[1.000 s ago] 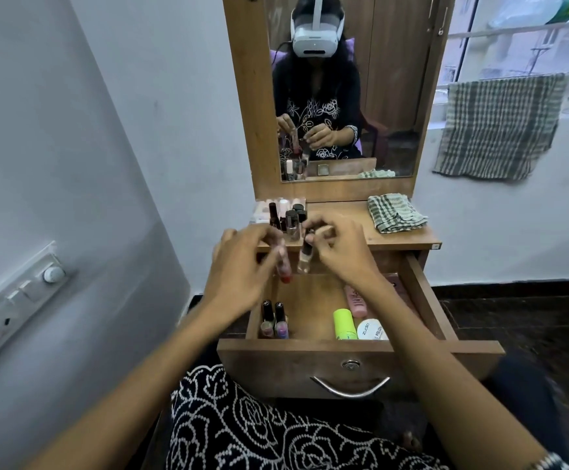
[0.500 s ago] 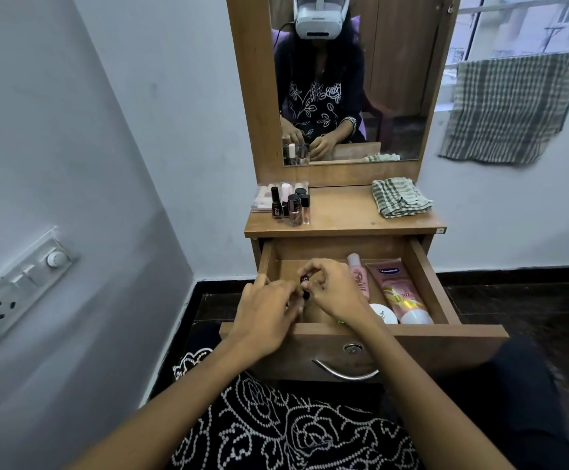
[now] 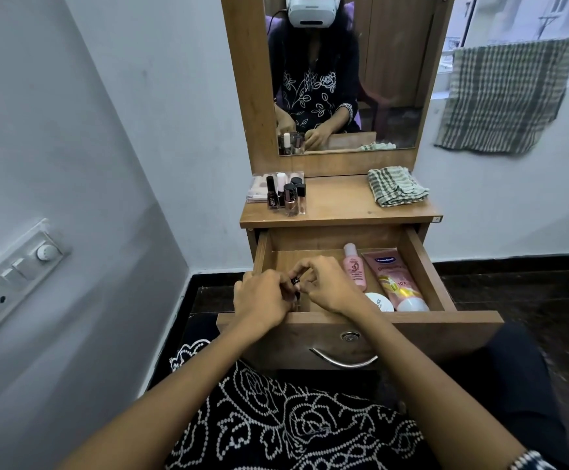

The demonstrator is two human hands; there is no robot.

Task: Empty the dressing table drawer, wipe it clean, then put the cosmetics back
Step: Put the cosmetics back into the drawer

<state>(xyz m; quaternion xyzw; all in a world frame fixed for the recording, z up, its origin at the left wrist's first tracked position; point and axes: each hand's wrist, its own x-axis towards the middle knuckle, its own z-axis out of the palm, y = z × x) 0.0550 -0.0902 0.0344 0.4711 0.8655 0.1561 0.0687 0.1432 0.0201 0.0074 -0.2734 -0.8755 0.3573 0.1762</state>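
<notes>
The wooden drawer stands pulled out. Both hands are down in its front left corner. My left hand and my right hand each pinch a small black-capped nail polish bottle; the bottles' bodies are mostly hidden by fingers. In the drawer's right half lie a pink bottle, a pink Vaseline tube and a white round jar. On the tabletop at the left stand several nail polish bottles before a clear palette case.
A folded checked cloth lies on the tabletop's right. The mirror rises behind. A checked towel hangs at the window on the right. A switchboard is on the left wall. My patterned lap is under the drawer front.
Both hands came down from in front of the tabletop into the drawer's front left corner, carrying the small bottles. The view tilted downward.
</notes>
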